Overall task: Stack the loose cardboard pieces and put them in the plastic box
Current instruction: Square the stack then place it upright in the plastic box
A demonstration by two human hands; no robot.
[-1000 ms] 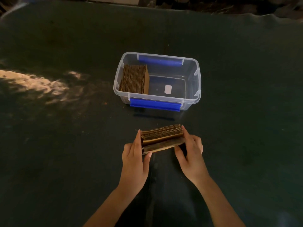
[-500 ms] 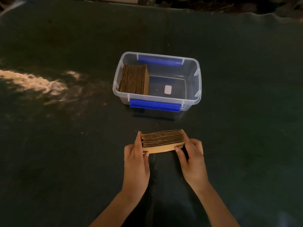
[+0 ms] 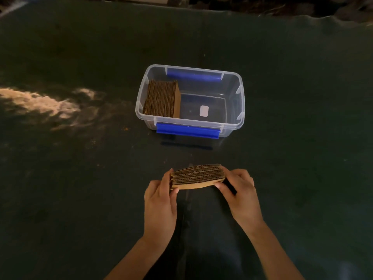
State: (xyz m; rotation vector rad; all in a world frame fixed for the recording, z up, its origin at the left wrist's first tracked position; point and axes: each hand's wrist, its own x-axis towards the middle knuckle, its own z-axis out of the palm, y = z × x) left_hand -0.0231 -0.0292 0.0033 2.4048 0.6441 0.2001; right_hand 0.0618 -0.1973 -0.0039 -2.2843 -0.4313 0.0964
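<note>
Since the earlier frames, the cardboard stack (image 3: 197, 176) has been squared up, its loose lower piece now flush, edges facing upward. Left hand (image 3: 160, 203) and right hand (image 3: 240, 196) clamp it end to end, fingers grasping each short side, evidently to keep the pieces aligned. It sits low over the dark tabletop (image 3: 80, 188), well short of the plastic box (image 3: 232, 129). One standing batch (image 3: 162, 99) already occupies the box's left end; the right part is free.

Dark green table surface (image 3: 80, 199) fills the frame; clear rectangular plastic box with blue latches (image 3: 232, 126) rests on it just above centre; pale light patch (image 3: 38, 102) at left.
</note>
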